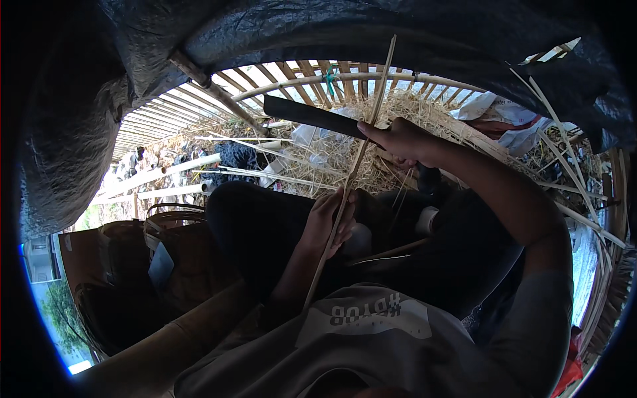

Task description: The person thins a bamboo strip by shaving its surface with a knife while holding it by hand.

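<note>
- Bamboo is the main material: a long thin pale bamboo strip (352, 174) runs from the person's lap up toward 12 o'clock, a little tilted to the right, and its top end reaches the dark tarp roof (371, 33).
- Left hand (330, 224), near the centre of the view, is closed around the lower part of this strip, with the fingers curled over it.
- Right hand (398, 140), at about 1 o'clock from the left hand, is closed on the handle of a long dark flat-bladed knife (308, 114); the blade points toward 10 o'clock and meets the strip just beside the thumb.
- Both hands are above the person's knees in dark trousers (265, 225).
- Grey shirt with a light printed patch (371, 325) fills the view at 6 o'clock.
- Behind the hands, at 12 o'clock, a heap of dry straw-like shavings (411, 113) lies against a curved bamboo slat fence (345, 78).
- Some loose pale bamboo strips (570, 179) stand at 3 o'clock.
- Brown woven baskets (176, 229) sit at 9 o'clock, well apart from the hands.
</note>
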